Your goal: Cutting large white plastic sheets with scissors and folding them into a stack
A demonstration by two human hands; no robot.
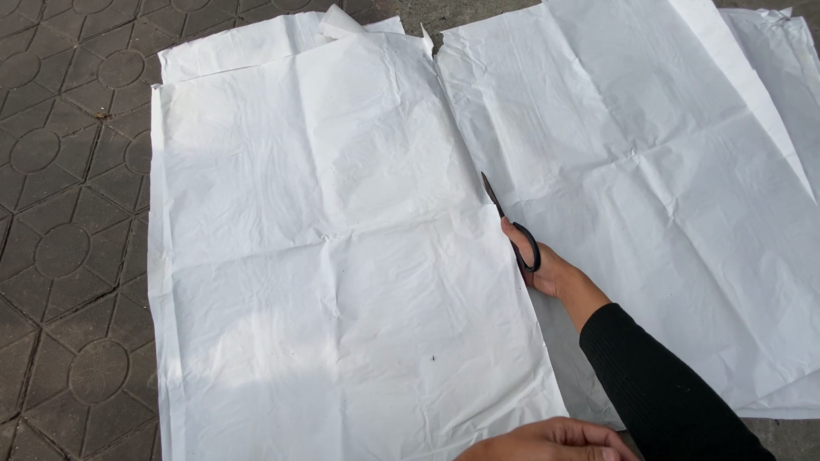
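My right hand (547, 266), in a black sleeve, grips a pair of black-handled scissors (511, 225) whose blades point up along the cut between two large creased white sheets. The left sheet (325, 248) lies flat on the pavement, and the right sheet (649, 162) lies beside it, split from it along the cut line. My left hand (551, 442) shows only partly at the bottom edge, fingers curled and resting on the lower corner of the left sheet.
Dark paving tiles (60, 196) with circle patterns lie to the left of the sheets. More white sheets (790, 77) lie stacked under the right one at the far right, and another edge (248, 47) shows behind the left sheet.
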